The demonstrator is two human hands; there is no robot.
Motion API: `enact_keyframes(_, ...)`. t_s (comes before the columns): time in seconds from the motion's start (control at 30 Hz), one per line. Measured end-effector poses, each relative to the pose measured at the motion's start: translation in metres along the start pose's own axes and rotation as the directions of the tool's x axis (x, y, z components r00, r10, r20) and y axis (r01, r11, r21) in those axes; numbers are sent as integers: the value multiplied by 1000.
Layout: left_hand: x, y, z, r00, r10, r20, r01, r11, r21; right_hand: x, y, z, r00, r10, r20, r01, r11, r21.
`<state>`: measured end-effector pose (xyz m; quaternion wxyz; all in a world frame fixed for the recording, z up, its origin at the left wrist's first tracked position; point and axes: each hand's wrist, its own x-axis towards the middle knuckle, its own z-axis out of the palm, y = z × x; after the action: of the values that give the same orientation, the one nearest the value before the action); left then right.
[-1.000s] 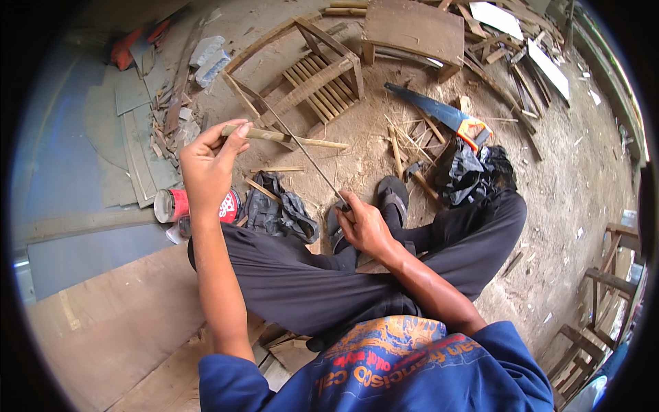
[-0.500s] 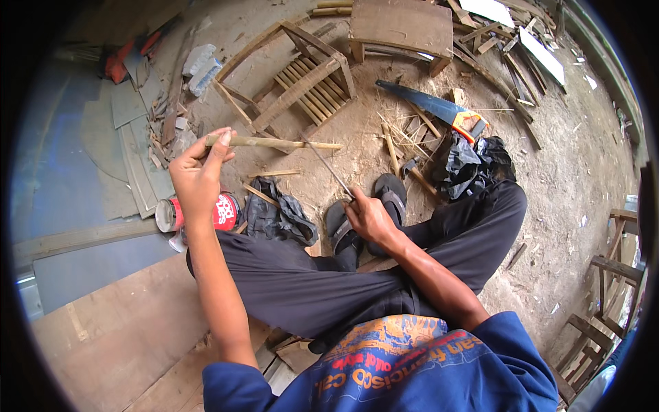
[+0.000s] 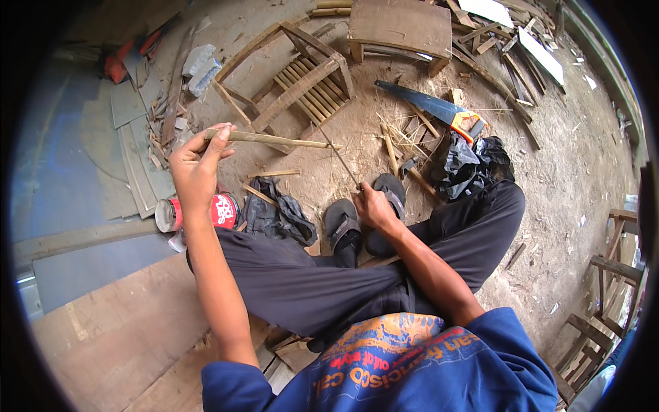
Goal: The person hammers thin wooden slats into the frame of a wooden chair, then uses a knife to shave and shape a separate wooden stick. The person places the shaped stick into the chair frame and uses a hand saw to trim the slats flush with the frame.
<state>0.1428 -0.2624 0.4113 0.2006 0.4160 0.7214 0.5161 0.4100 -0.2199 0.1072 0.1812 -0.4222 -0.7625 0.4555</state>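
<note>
Left hand [image 3: 195, 168] grips a bamboo stick [image 3: 264, 139] raised level, while right hand [image 3: 374, 206] clasps a thin blade [image 3: 341, 159] angled toward it for shaving.

Bare dirt [image 3: 322, 168] lies open between the hands; chair frame [image 3: 302, 82] blocks far, cloth [image 3: 278, 213] and sandals [image 3: 364, 220] near.

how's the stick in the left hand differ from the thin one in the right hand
The bamboo stick in the left hand is thicker, pale tan and lies nearly level; the thin sliver in the right hand is far slimmer, darker and slants steeply. Both are long, straight, and held at one end.
</note>
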Motion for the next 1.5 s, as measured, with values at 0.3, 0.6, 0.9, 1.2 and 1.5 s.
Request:
enact_keyframes(0.3,4,-5,-2,997,14,-82,-12,1000,18,-3,-6,2,997,73,25,-74,997,10)
enact_keyframes(0.6,12,-6,0,996,3,-88,-5,1000,-29,5,23,16,986,167,12,-166,984,-67)
enact_keyframes(0.9,11,-10,-4,995,-13,-103,12,1000,-10,3,31,21,981,193,-8,-193,977,-88)
enact_keyframes(1.2,15,-13,0,998,22,-60,-25,998,-51,3,24,12,987,160,-18,-160,987,20)
enact_keyframes(1.5,5,-8,-8,996,63,70,-61,998,-33,-17,-109,-47,983,-153,-104,174,955,239)
